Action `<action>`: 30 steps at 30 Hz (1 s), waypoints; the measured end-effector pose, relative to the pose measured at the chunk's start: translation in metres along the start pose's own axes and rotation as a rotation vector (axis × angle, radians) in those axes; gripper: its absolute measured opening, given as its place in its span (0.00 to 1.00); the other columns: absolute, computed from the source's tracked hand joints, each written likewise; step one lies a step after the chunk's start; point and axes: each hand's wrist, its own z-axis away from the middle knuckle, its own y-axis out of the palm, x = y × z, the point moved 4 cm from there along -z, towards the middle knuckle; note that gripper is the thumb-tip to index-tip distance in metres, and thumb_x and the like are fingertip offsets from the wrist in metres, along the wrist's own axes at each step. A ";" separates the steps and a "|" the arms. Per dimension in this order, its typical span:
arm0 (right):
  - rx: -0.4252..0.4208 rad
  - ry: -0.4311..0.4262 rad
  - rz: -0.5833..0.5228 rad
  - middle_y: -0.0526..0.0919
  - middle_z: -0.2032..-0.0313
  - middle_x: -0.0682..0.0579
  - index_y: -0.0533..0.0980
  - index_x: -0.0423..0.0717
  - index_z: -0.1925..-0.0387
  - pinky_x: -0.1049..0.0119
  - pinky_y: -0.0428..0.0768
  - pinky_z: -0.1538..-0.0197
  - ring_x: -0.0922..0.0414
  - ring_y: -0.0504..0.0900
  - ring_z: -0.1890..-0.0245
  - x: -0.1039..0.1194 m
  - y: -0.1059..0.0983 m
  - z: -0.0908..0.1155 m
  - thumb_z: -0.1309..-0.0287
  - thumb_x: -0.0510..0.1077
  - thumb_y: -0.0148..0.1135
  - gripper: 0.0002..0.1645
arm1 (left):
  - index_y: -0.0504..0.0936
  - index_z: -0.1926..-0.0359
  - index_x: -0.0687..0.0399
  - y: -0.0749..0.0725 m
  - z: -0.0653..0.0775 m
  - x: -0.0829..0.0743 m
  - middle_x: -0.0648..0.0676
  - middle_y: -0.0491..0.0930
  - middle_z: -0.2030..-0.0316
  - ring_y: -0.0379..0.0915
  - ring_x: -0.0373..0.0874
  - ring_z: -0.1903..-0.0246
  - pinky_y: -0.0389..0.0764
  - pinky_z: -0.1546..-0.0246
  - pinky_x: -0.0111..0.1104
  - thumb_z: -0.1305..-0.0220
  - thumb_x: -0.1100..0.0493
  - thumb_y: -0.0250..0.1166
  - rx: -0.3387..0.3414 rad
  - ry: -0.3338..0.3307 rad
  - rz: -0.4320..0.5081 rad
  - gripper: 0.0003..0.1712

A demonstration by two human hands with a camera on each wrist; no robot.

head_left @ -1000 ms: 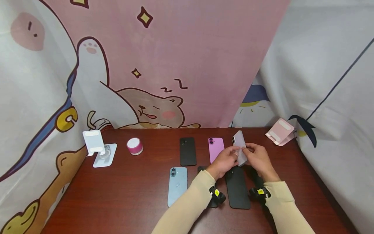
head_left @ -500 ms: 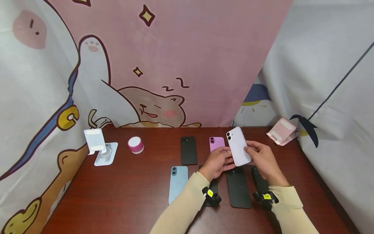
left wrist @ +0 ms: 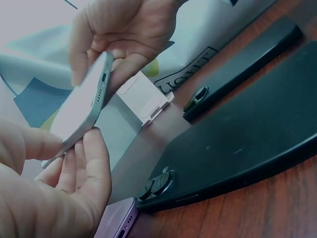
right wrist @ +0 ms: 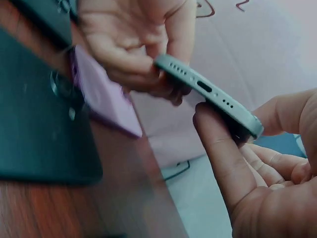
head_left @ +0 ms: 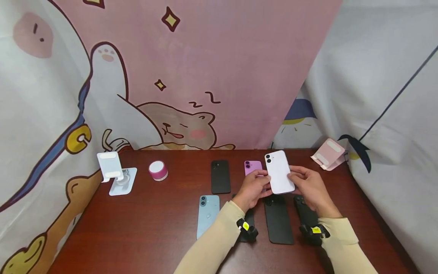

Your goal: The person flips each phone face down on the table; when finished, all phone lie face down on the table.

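Observation:
Both hands hold a white phone above the table, its back and twin cameras facing the head camera. My left hand pinches its left edge, thumb on the back and fingers underneath. On the opposite edge, my right hand grips it between thumb and fingers. The right wrist view shows the charging port on the phone's bottom edge. Behind the left hand lies a pink-purple phone, partly covered. A large black phone lies flat below the held one.
Other phones lie around: a black one, a light blue one, and dark ones under the left wrist and right wrist. A white stand and pink-white round container are left; a pink stand is right.
A second ago the white phone was tilted steeply, seen narrow. It has since turned to show its full back, and my hands have spread to its two edges. The last half second brings little movement.

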 end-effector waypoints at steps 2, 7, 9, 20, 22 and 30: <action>-0.009 0.003 0.022 0.82 0.43 0.32 0.68 0.29 0.28 0.61 0.91 0.61 0.65 0.88 0.61 -0.005 -0.004 -0.002 0.23 0.41 0.59 0.30 | 0.81 0.44 0.60 0.001 0.000 0.000 0.54 0.85 0.58 0.83 0.43 0.64 0.91 0.53 0.46 0.26 0.64 0.65 0.004 0.024 -0.026 0.13; -0.020 0.013 0.093 0.78 0.37 0.25 0.67 0.30 0.27 0.60 0.91 0.61 0.64 0.88 0.61 -0.017 -0.012 -0.006 0.23 0.42 0.60 0.31 | 0.81 0.37 0.63 0.006 -0.001 -0.001 0.57 0.87 0.52 0.85 0.46 0.55 0.89 0.49 0.46 0.24 0.63 0.62 0.041 0.070 -0.102 0.18; -0.024 0.010 0.130 0.77 0.36 0.24 0.67 0.29 0.27 0.59 0.91 0.61 0.62 0.88 0.60 -0.020 -0.014 -0.007 0.23 0.42 0.60 0.32 | 0.79 0.34 0.65 0.009 -0.002 -0.001 0.58 0.86 0.49 0.85 0.47 0.51 0.89 0.47 0.46 0.23 0.63 0.61 0.056 0.081 -0.123 0.21; -0.125 -0.021 0.315 0.82 0.40 0.28 0.72 0.31 0.31 0.67 0.89 0.64 0.48 0.89 0.55 -0.034 -0.018 -0.020 0.29 0.40 0.65 0.30 | 0.72 0.28 0.71 0.021 -0.010 0.002 0.66 0.78 0.34 0.79 0.53 0.37 0.81 0.36 0.52 0.24 0.63 0.61 0.020 0.070 -0.243 0.28; -0.156 -0.023 0.344 0.84 0.41 0.29 0.74 0.31 0.33 0.69 0.88 0.65 0.45 0.90 0.54 -0.035 -0.018 -0.020 0.31 0.40 0.67 0.29 | 0.70 0.27 0.71 0.023 -0.010 0.001 0.67 0.77 0.32 0.79 0.54 0.37 0.80 0.35 0.53 0.24 0.62 0.61 0.025 0.071 -0.265 0.30; -0.183 -0.013 0.486 0.87 0.44 0.33 0.78 0.33 0.36 0.67 0.88 0.58 0.39 0.88 0.46 -0.041 -0.021 -0.022 0.31 0.43 0.67 0.26 | 0.63 0.23 0.71 0.032 -0.009 0.001 0.69 0.77 0.33 0.81 0.51 0.40 0.81 0.35 0.51 0.25 0.62 0.62 0.048 0.076 -0.313 0.36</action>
